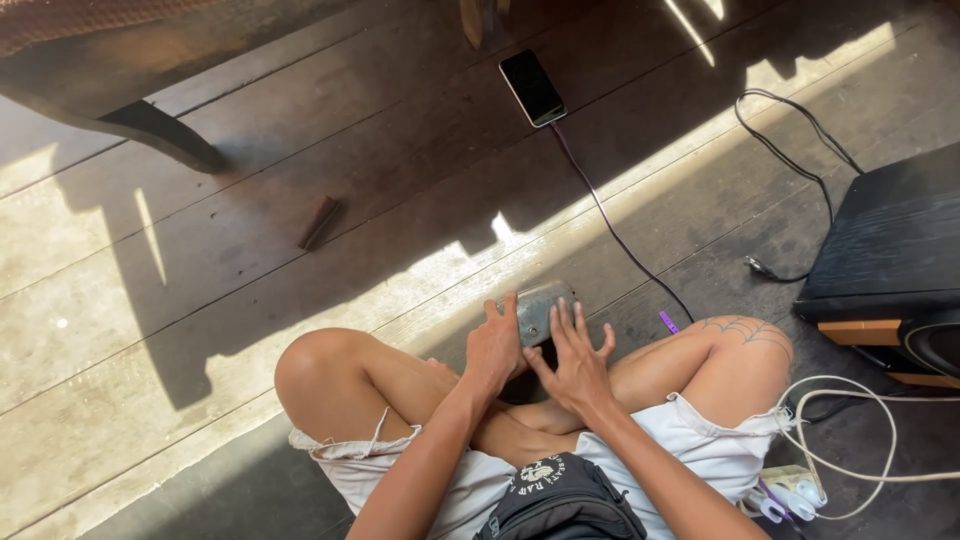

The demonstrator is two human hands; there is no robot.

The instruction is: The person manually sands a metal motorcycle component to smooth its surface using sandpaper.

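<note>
I sit cross-legged on a wooden plank floor. A small grey, worn metal case (541, 306) rests on the floor just in front of my shins. My left hand (494, 345) grips its left side, thumb up along the edge. My right hand (574, 360) lies with spread fingers on its lower right part. The underside of the case is hidden by my hands.
A black smartphone (532, 88) lies further ahead, a purple cable (610, 225) running from it toward my right knee. A black speaker box (890, 250) stands at right with black and white cables (850, 430). A small brown block (319, 221) lies at left; a chair leg (160, 135) is beyond.
</note>
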